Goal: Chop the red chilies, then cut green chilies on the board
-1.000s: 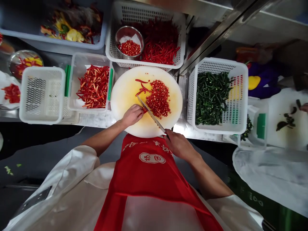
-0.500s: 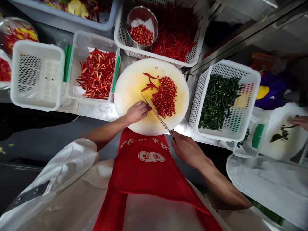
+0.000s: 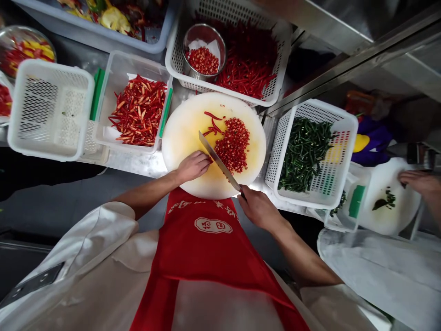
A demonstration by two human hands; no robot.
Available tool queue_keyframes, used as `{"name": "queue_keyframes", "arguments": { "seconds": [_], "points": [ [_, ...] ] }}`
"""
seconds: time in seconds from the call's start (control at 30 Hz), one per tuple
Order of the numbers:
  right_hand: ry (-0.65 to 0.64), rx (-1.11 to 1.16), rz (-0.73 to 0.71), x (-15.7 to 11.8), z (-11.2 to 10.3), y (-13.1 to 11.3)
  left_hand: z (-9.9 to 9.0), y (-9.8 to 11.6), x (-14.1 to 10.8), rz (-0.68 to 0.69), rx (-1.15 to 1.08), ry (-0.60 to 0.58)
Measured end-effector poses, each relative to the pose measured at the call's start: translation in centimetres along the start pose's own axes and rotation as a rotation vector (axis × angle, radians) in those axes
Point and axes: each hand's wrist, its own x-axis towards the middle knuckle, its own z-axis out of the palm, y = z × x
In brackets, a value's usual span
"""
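A round white cutting board (image 3: 179, 124) with a yellow stain lies before me. My right hand (image 3: 258, 207) is wrapped round the handle of a kitchen knife (image 3: 218, 162), whose blade slants up and left across the board. My left hand (image 3: 194, 166) rests on the board left of the blade, its fingers curled over red chili, of which only a bit shows at the fingertips. Right of the blade lies a heap of chopped red chili (image 3: 234, 145). Several whole red chilies (image 3: 212, 116) lie beyond the knife tip.
Behind the board, a white basket (image 3: 175, 59) holds red chilies and a metal pot (image 3: 223, 50). A clear bin (image 3: 110, 92) of cut chilies stands left, a basket of green chilies (image 3: 303, 154) right. At far right, another person's hand (image 3: 418, 180) is over a second board (image 3: 389, 216).
The knife blade has tilted, showing more of its flat side. The whole view has shifted slightly. The other person's hand at the right has moved inward over its board.
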Motion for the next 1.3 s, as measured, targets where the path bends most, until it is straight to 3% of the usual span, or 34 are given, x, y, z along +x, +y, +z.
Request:
{"name": "queue_keyframes", "arguments": {
  "seconds": [0.13, 0.3, 0.4, 0.57, 0.7, 0.77, 0.9, 1.0, 1.17, 1.3],
  "points": [
    [-0.058, 0.023, 0.006, -1.7, 0.1, 0.3, 0.0, 0.0, 0.2, 0.018, 0.022, 0.003],
    [-0.026, 0.018, 0.035, 2.6, 2.3, -0.1, -0.1, 0.1, 0.2, 0.026, 0.013, 0.003],
    [0.03, 0.021, -0.008, 4.4, 2.1, -0.3, -0.2, 0.3, -0.1, -0.004, 0.017, 0.019],
    [0.0, 0.025, -0.02, 0.8, -0.2, 0.2, -0.3, 0.4, -0.7, -0.032, 0.015, 0.057],
    [-0.061, 0.065, 0.007, -1.5, -0.4, 0.5, 0.0, 0.3, -0.5, -0.047, 0.001, 0.03],
    [-0.076, 0.06, 0.009, -0.7, 0.3, 0.4, 0.1, 0.2, -0.4, -0.041, 0.014, 0.013],
    [-0.027, 0.037, 0.012, 3.6, 1.9, -0.3, 0.0, 0.2, -0.2, -0.035, 0.027, 0.005],
    [0.031, 0.026, -0.032, 5.2, 1.6, -0.5, -0.1, 0.3, -0.5, -0.049, 0.023, 0.027],
    [0.02, 0.01, -0.054, 2.2, -0.6, 0.1, 0.1, 0.5, -1.4, -0.095, 0.014, 0.079],
    [-0.039, 0.029, -0.022, 0.1, -1.1, 0.4, 0.2, 0.6, -1.4, -0.108, -0.002, 0.049]
  ]
}}
